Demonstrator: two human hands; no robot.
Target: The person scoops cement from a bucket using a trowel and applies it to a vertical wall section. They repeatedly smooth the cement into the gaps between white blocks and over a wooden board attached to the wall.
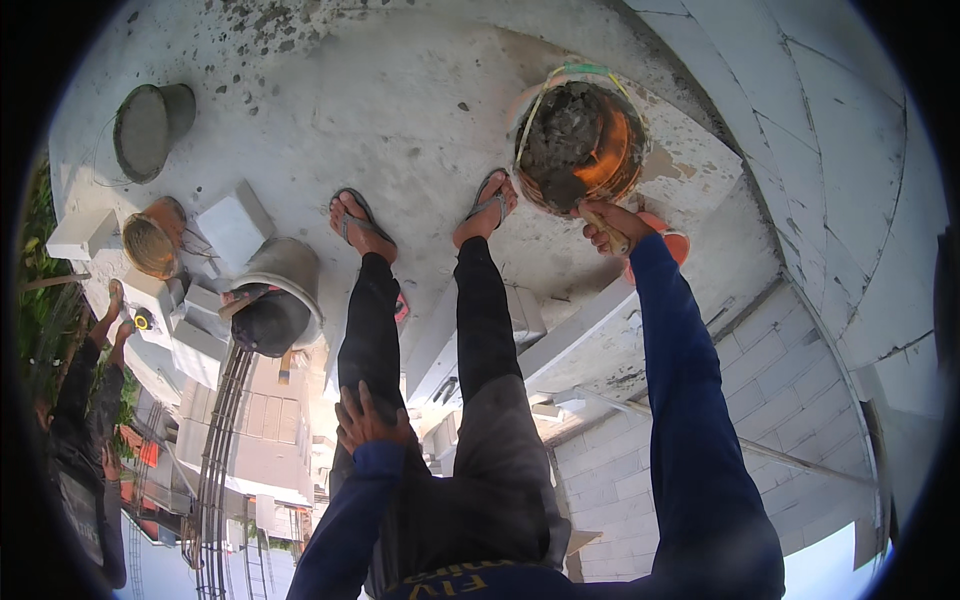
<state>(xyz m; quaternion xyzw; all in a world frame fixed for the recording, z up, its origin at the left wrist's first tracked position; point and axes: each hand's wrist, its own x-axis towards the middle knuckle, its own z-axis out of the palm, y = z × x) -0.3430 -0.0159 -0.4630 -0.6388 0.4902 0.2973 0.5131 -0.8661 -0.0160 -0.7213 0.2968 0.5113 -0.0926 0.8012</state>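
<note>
My right hand (612,228) is closed around the pale wooden handle of a trowel (618,243) at the near rim of an orange bucket (632,160). The trowel's blade cannot be made out. Grey wet mortar (565,130) lies in the bucket, heaped toward its left side, and a yellow and green handle arches over the far rim. Nothing is in my left hand (370,424); it rests with fingers spread on my left thigh. A smaller reddish-orange container (678,247) is partly hidden behind my right wrist.
At left stand a grey bucket (183,112), a tan-lined bucket (167,222) and a large grey bucket (300,262) holding something black. Pale blocks (238,220) lie among them. Rebar rods (222,440) stick out nearby. Another person (85,440) is at far left. A block wall (800,375) rises at right.
</note>
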